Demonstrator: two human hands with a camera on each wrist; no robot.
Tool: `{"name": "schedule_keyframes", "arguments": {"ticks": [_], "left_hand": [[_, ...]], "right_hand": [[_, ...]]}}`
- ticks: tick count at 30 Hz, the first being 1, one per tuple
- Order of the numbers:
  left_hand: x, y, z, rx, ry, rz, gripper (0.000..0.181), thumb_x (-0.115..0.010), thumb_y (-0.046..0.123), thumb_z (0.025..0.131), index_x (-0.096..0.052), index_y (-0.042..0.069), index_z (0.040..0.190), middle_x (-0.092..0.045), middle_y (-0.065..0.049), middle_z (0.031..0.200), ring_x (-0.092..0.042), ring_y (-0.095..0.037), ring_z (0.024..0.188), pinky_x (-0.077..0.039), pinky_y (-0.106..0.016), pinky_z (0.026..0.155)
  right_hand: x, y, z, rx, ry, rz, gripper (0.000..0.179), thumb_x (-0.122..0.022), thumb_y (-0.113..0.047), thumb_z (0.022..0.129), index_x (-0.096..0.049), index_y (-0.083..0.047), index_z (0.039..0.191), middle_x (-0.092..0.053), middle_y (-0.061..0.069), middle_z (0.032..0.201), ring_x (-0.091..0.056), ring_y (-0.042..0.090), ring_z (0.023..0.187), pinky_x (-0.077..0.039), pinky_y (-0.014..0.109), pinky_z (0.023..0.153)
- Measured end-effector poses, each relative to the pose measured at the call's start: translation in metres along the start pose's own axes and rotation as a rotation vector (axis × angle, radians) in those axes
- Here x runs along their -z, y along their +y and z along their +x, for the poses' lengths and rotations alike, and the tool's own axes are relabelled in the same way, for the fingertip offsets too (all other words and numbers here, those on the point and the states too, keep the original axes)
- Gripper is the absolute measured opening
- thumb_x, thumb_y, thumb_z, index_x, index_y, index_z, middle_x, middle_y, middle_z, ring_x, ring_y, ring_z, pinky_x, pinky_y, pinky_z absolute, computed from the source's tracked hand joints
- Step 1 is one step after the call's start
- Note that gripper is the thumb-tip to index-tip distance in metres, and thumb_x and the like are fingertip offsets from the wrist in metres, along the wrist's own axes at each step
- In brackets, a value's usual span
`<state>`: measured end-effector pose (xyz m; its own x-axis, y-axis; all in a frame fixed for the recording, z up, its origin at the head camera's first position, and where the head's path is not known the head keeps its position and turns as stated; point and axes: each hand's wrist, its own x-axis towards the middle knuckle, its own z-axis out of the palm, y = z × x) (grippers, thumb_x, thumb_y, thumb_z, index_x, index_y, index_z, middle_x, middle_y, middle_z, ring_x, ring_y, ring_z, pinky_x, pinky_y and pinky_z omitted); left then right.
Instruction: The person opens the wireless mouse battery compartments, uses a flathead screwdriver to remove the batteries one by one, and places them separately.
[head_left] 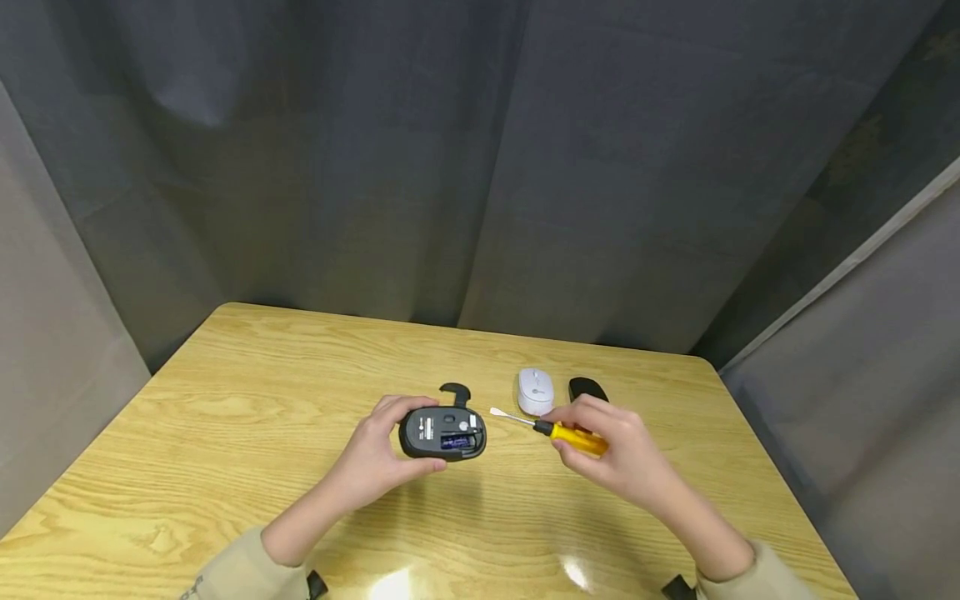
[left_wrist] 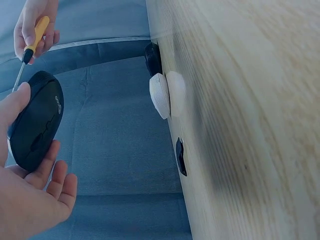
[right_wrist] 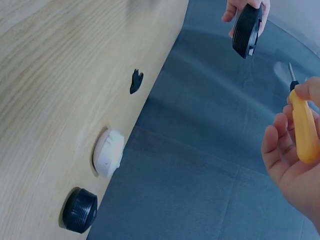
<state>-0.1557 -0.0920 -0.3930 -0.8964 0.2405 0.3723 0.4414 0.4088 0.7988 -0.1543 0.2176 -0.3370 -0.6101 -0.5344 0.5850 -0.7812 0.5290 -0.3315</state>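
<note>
My left hand (head_left: 377, 450) grips a black computer mouse (head_left: 423, 446) by its edges, thumb below and fingers above, with its underside turned up. A battery (head_left: 456, 442) lies in the mouse's uncovered compartment. In the left wrist view, the smooth top of the mouse (left_wrist: 42, 117) shows. My right hand (head_left: 618, 446) holds a screwdriver (head_left: 577, 439) by its yellow handle, and the flat tip points left toward the mouse, apart from it. On the table, just beyond the mouse, lies a black battery cover (head_left: 457, 392).
A white mouse (head_left: 536, 392) stands on the wooden table (head_left: 300, 375) beyond the screwdriver. Right of it is another black mouse (head_left: 587, 387), partly hidden by my right hand in the head view. A dark curtain (head_left: 375, 167) hangs behind the table.
</note>
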Motion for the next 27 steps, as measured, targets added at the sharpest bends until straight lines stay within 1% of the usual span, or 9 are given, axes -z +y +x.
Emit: {"name": "schedule_keyframes", "arguments": {"ticks": [6, 13, 18, 21, 27], "left_hand": [[0.0, 0.001, 0.0, 0.009, -0.016, 0.006, 0.068, -0.088, 0.038, 0.06, -0.058, 0.031, 0.12, -0.056, 0.008, 0.119, -0.051, -0.013, 0.112, -0.041, -0.046, 0.097], [0.0, 0.001, 0.001, 0.007, -0.029, 0.013, 0.068, -0.088, 0.037, 0.06, -0.057, 0.03, 0.121, -0.055, 0.006, 0.12, -0.051, -0.014, 0.112, -0.042, -0.046, 0.097], [0.0, 0.0, 0.0, -0.003, -0.034, 0.021, 0.068, -0.087, 0.039, 0.06, -0.058, 0.03, 0.121, -0.055, 0.006, 0.121, -0.05, -0.014, 0.113, -0.043, -0.045, 0.096], [0.0, -0.001, 0.0, -0.004, -0.033, 0.022, 0.068, -0.087, 0.04, 0.06, -0.058, 0.03, 0.121, -0.055, 0.006, 0.12, -0.05, -0.013, 0.113, -0.042, -0.045, 0.096], [0.0, -0.001, 0.0, 0.002, -0.036, 0.032, 0.069, -0.088, 0.038, 0.06, -0.057, 0.03, 0.121, -0.055, 0.007, 0.12, -0.05, -0.013, 0.113, -0.042, -0.046, 0.097]], "right_hand": [[-0.007, 0.001, -0.002, 0.016, -0.021, -0.02, 0.026, -0.072, -0.009, 0.075, -0.069, -0.022, 0.098, -0.06, -0.013, 0.085, -0.051, 0.001, 0.069, -0.045, 0.011, 0.061], [-0.011, 0.0, -0.001, 0.011, -0.057, 0.003, 0.026, -0.072, -0.008, 0.076, -0.069, -0.021, 0.098, -0.059, -0.012, 0.087, -0.047, -0.001, 0.062, -0.042, 0.009, 0.052], [-0.014, 0.001, -0.002, 0.019, -0.07, 0.009, 0.024, -0.073, -0.007, 0.075, -0.069, -0.019, 0.096, -0.061, -0.01, 0.087, -0.048, -0.002, 0.063, -0.043, 0.009, 0.053], [-0.015, 0.001, -0.002, 0.019, -0.091, 0.019, 0.022, -0.072, -0.007, 0.075, -0.07, -0.017, 0.095, -0.062, -0.008, 0.088, -0.048, -0.001, 0.063, -0.043, 0.009, 0.052], [-0.016, -0.001, -0.001, 0.055, -0.106, 0.045, 0.024, -0.073, -0.005, 0.074, -0.07, -0.016, 0.095, -0.065, -0.005, 0.089, -0.049, 0.0, 0.064, -0.043, 0.009, 0.053]]}}
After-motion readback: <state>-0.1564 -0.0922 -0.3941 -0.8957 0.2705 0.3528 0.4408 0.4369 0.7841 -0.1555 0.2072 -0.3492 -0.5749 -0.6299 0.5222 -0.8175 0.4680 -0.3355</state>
